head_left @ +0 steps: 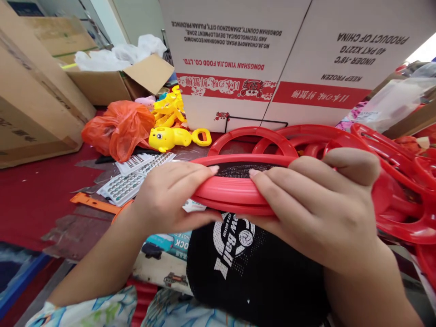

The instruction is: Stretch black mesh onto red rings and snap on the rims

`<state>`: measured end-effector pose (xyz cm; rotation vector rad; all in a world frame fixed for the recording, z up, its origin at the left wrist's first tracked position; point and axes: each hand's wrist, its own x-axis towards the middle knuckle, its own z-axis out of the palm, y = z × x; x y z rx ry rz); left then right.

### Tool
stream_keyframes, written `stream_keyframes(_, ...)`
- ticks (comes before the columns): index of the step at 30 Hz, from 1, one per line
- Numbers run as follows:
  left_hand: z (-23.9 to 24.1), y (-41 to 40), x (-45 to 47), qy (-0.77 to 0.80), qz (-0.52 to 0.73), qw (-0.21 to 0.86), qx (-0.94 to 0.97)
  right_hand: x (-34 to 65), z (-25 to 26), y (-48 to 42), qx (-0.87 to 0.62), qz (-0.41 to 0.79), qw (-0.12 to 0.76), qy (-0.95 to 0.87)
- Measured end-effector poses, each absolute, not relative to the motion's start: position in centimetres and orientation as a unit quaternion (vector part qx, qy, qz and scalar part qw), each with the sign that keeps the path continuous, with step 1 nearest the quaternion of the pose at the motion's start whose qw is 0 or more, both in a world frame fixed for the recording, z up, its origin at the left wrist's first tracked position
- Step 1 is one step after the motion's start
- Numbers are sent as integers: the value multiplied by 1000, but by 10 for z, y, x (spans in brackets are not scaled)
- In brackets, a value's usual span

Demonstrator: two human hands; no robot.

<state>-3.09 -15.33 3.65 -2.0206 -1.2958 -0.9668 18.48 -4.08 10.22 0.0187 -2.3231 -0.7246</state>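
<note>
A red plastic ring (235, 188) with a black mesh net (252, 272) hanging under it is held level in front of me. My left hand (168, 197) grips the ring's left side, fingers curled over the rim. On the ring's right side my right hand (320, 204) is closed, thumb on top. White print shows on the net. Behind it lies a pile of more red rings (391, 181).
A large white and red carton (272, 63) stands behind. To the left lie yellow plastic toys (170, 131), an orange bag (119, 129), sheets of button batteries (131, 175), an orange strip (93, 203) and brown cardboard boxes (34, 100) on a red table cover (30, 195).
</note>
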Motion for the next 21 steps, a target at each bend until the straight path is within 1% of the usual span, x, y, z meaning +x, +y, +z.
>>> stream_keyframes(5, 37, -156, -15, -481, -347, 283, -754, 173, 94, -51, 23, -259, 317, -912)
stream_keyframes(10, 34, -154, -18, -484, -322, 305, -754, 170, 92, -55, 14, -265, 325, -908)
stream_keyframes(15, 33, -152, -18, -470, -315, 305, -766, 167, 91, -52, 9, -284, 323, -903)
stream_keyframes(21, 27, -146, -15, -490, -319, 294, -757, 162, 88, -49, 5, -289, 371, -883)
